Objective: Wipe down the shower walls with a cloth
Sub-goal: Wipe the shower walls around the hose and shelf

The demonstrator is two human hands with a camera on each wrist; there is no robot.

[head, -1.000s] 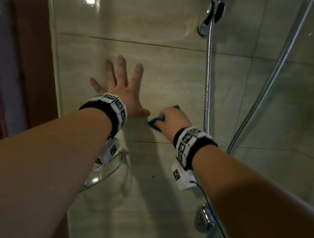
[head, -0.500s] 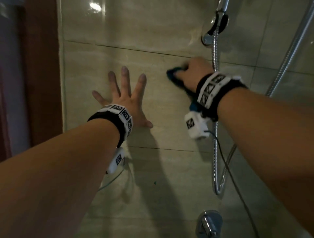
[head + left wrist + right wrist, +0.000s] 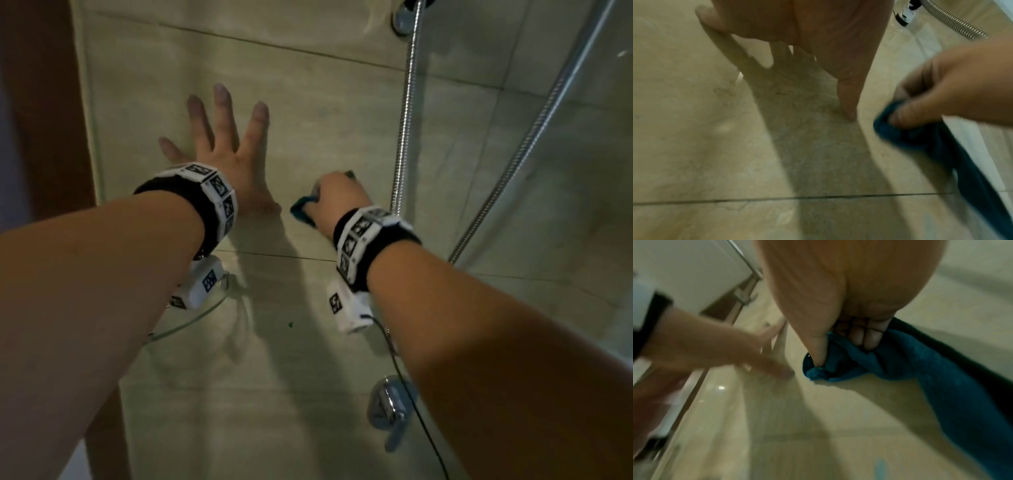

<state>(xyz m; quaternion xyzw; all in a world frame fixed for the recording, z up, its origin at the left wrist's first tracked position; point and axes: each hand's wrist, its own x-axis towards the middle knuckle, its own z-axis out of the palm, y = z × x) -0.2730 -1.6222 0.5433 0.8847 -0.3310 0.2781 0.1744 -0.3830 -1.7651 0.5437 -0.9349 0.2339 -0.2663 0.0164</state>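
Observation:
The beige tiled shower wall [image 3: 325, 113] fills the head view. My left hand [image 3: 222, 144] lies flat against it with fingers spread, thumb [image 3: 846, 104] touching the tile. Just right of it, my right hand [image 3: 337, 197] grips a bunched blue cloth [image 3: 301, 210] and holds it against the wall. In the right wrist view the thumb and curled fingers [image 3: 865, 337] pinch the blue cloth [image 3: 900, 363], whose tail hangs down. The left wrist view shows the blue cloth [image 3: 920, 142] under my right hand [image 3: 953, 91].
A chrome shower hose [image 3: 406, 113] hangs down the wall just right of my right hand, with a second hose [image 3: 520, 150] slanting further right. A chrome mixer tap [image 3: 388, 409] sits low on the wall. A glass corner shelf [image 3: 191, 322] juts out under my left wrist.
My right hand with the cloth swept up the wall to near the hose bracket, then back down beside my left thumb. My left hand has stayed flat on the tile.

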